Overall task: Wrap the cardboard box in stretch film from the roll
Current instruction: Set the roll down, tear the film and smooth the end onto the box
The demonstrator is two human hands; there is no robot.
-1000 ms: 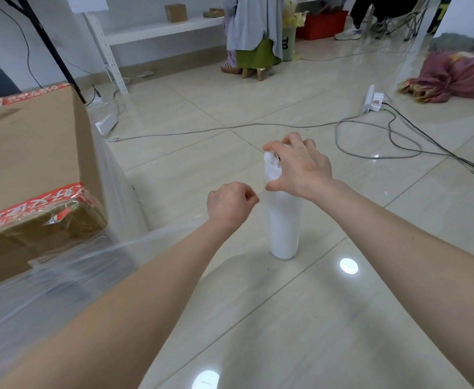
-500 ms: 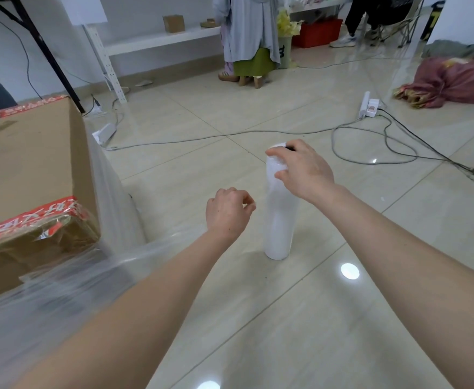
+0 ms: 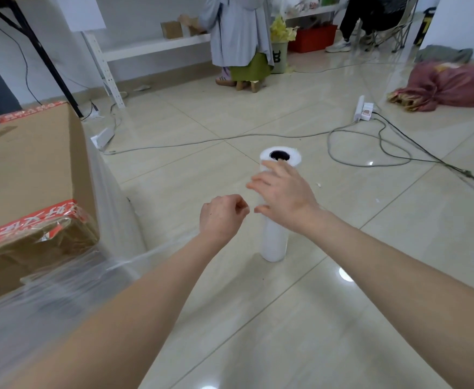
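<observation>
The roll of stretch film stands upright on the tiled floor, out in the open and well away from the floor's far edge along the wall; its dark hollow core faces up. The right hand is just in front of the roll's upper half, spread wide; its fingers are straight and apart and hold nothing, with the topmost fingertip just under the roll's top rim; the hand is blurred, so whether the fingers touch the roll cannot be told. The roll's lower half shows bare below the wrist.

The left hand is just beside the roll, on its left and apart from it; its fingers are curled in with the thumb tip pressed to the forefinger, pinched on the narrowed end of the stretch film; that film runs as a clear, wrinkled band from the hand back to the cardboard box.

The box stands on the floor toward its left edge, well apart from the roll; red printed tape crosses its top, and film already covers its near side and its right side.

Further back, grey cables loop over the tiles to a white power strip; a pinkish bundle of cloth lies toward the floor's right edge; another person stands at a white shelf along the far wall.
</observation>
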